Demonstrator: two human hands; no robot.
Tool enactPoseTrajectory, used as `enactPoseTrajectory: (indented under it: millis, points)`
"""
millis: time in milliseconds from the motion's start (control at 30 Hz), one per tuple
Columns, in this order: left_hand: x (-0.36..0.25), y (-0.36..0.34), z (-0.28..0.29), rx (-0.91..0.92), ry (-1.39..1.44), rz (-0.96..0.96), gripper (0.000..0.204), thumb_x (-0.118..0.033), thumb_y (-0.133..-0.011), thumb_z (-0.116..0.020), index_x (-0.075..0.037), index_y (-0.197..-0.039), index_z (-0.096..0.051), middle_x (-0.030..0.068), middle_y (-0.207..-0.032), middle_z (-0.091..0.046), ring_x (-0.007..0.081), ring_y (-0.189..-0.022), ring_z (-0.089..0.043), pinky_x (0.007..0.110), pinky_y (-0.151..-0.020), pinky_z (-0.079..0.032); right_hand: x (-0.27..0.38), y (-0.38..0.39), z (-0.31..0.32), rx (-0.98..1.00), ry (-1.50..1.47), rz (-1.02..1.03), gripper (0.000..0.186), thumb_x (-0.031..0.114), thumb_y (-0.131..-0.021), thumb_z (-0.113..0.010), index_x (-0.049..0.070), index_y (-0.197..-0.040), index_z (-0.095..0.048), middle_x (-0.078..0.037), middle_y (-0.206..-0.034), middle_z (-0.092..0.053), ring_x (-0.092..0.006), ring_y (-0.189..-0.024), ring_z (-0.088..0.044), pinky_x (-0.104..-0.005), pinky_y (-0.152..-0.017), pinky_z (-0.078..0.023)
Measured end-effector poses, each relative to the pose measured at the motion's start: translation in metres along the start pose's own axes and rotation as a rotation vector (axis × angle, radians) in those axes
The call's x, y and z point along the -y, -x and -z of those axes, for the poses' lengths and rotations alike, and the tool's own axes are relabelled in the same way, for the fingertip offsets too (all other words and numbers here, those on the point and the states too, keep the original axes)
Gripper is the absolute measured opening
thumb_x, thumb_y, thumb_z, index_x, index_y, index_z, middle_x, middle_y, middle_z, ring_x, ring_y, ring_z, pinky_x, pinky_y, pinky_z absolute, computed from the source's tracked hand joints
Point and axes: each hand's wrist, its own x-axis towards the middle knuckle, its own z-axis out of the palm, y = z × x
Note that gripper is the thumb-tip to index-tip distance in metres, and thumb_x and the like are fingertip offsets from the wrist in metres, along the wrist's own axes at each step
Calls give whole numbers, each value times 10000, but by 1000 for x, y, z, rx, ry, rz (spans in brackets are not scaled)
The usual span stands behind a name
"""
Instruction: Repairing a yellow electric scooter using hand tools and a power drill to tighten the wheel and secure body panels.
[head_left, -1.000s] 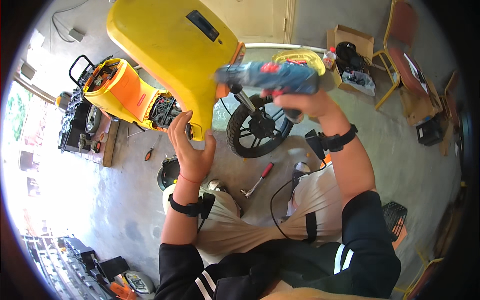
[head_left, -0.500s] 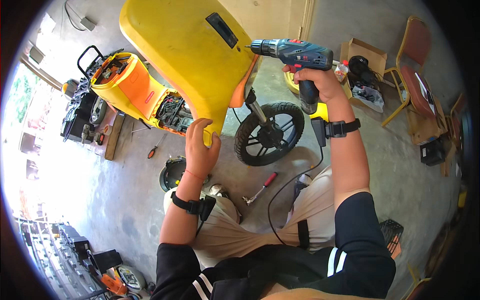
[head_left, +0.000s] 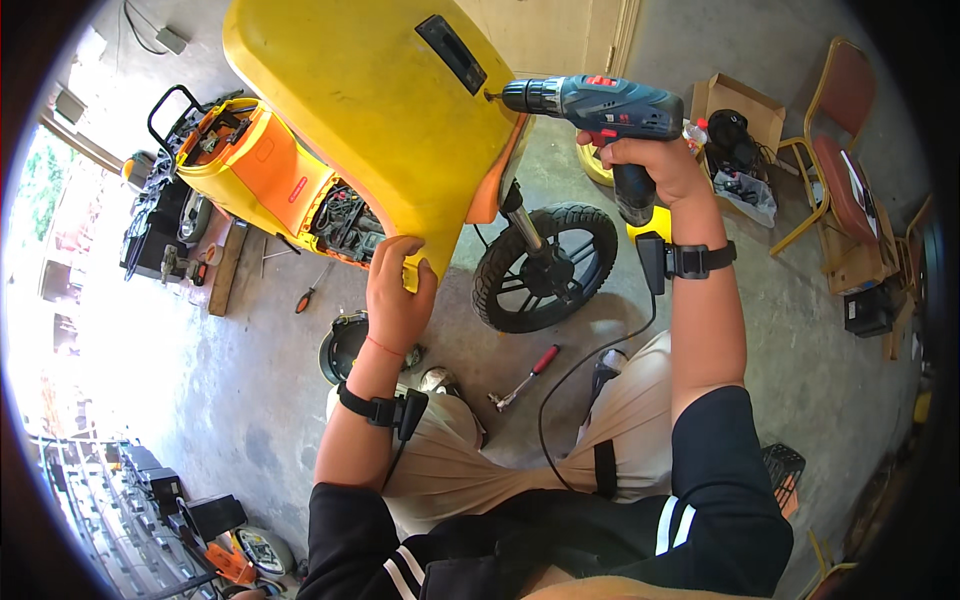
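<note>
My right hand (head_left: pixel 650 165) is wrapped round the grip of a dark teal cordless drill (head_left: pixel 600 105). The drill lies level, its bit pointing left at the right edge of a big yellow body panel (head_left: pixel 360 110), just below a black slotted insert (head_left: pixel 450 53). The tip seems to touch the panel there, at a small hole or screw. My left hand (head_left: pixel 400 285) grips the panel's narrow lower end, fingers curled over its edge. Behind the panel are a scooter's fork and black front wheel (head_left: pixel 545 268).
A yellow and orange scooter body (head_left: pixel 265 170) with exposed wiring stands at left. On the floor lie a red-handled ratchet (head_left: pixel 525 378), a screwdriver (head_left: pixel 308 297) and a dark round shell (head_left: pixel 343 345). At right are an open cardboard box (head_left: pixel 745 110) and a chair (head_left: pixel 840 160).
The drill has shifted slightly right with my right hand, its bit still at the panel's edge. The panel has tilted a little left. My left hand keeps its hold.
</note>
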Motion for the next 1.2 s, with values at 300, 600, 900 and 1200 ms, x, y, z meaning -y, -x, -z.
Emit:
enactPoseTrajectory:
  millis: [300,600,900,1200]
  points:
    - [-2,-2,-3,-2,23,-6,237,16,-795,-650,-14,-1029,-630,175,-1043,-607,363,-986,-610,406,-871,-503,12,-8,0,12,-198,-253,350,188,-900,-709,-13,-1177,-637,-193,-1038,-707,-144,-718,-655,-271,-673,-552]
    - [-2,-6,-7,-25,-24,-36,189,24,-804,-643,-18,-988,-642,134,-992,-583,275,-912,-598,345,-799,-507,33,6,-23,26,-72,-97,432,329,-916,-712,-18,-1160,-631,-211,-1032,-710,-169,-713,-694,-295,-646,-577]
    - [-1,-7,-10,-33,-11,-34,173,32,-791,-648,-19,-955,-625,128,-961,-571,273,-900,-589,345,-795,-505,33,6,-31,32,-232,-218,398,282,-907,-723,5,-1171,-613,-188,-999,-703,-166,-627,-651,-297,-579,-560]
    - [-2,-10,-13,-56,-50,-34,146,44,-787,-644,-21,-904,-586,124,-921,-554,267,-860,-576,338,-770,-505,29,4,-29,-8,-313,-255,288,238,-900,-725,30,-1073,-626,-115,-874,-667,-139,-616,-623,-284,-564,-548]
